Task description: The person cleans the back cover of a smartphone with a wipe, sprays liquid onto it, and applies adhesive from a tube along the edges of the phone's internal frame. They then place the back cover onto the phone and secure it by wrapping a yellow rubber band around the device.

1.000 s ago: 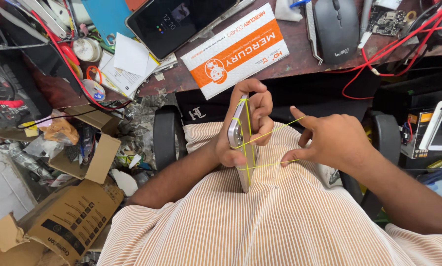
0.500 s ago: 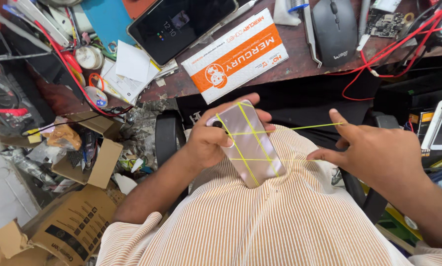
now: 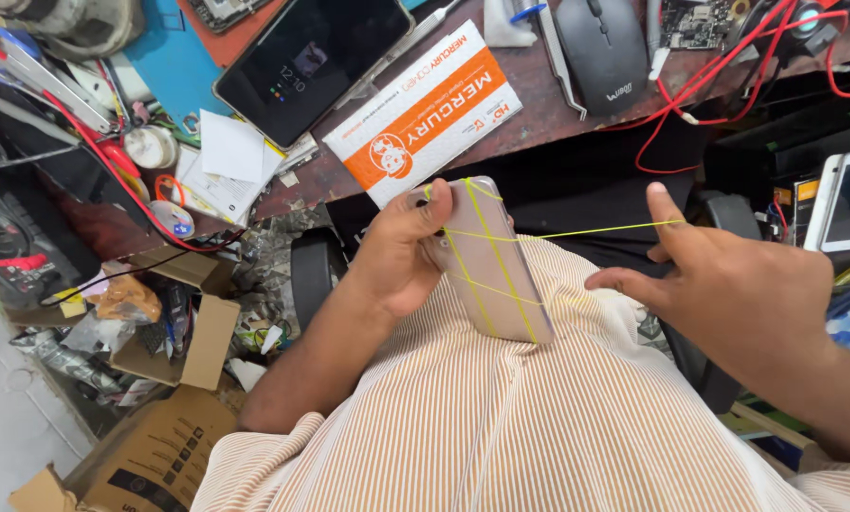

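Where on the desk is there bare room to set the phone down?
The clearest bare strip of desk runs along the front edge, between the orange-and-white box and the black mouse. Right of the mouse, red wires cross the surface. Left of the box it is crowded: the dark tablet, white papers, tools.

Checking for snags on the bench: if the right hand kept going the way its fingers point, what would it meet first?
The right hand points left toward the phone in the left hand; that phone would likely come first, though depth is unclear. The yellow band already runs between them.
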